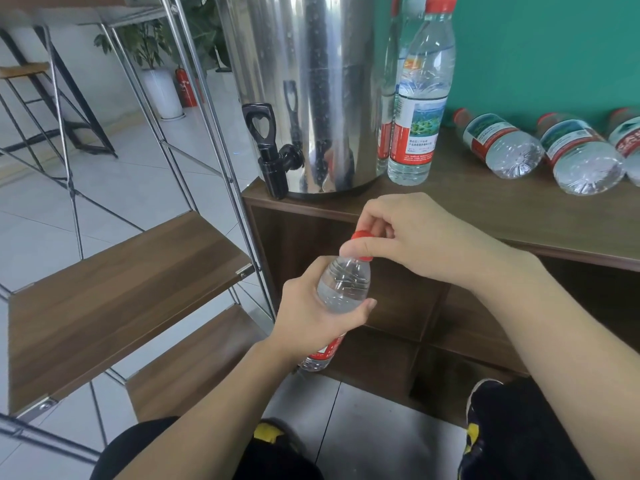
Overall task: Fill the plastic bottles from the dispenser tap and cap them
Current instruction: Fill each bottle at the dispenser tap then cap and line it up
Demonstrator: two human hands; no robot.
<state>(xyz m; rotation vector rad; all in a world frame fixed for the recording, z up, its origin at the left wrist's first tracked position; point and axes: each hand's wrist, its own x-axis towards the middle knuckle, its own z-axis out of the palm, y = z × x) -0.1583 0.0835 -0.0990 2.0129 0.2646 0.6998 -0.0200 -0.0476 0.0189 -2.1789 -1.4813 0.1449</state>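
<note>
While the left hand (322, 306) grips the bottle (343, 289) around its shoulder, fingers and thumb wrapped round the clear plastic, the right hand (408, 237) pinches the red cap (362, 237) at the neck with thumb and curled fingers. The bottle is held in the air below and in front of the dispenser (311, 91), tilted a little toward the person, and appears to be filled well up toward the shoulder. So the step in hand looks like capping, not filling; whether the cap is already threaded tight cannot be told from this view.

The next move likely calls for twisting the cap until it seats, with the left hand keeping the bottle from turning, and then setting the bottle on the desk (502, 209) that carries the dispenser. The black tap (273, 157) juts from the dispenser's lower left, over the desk's edge, with nothing beneath it.

Just right of the dispenser one capped bottle (419, 98) stands upright. Further right of the dispenser, several more bottles (502, 147) lie on their sides on the desk, caps on; they look empty and probably wait their turn.
</note>
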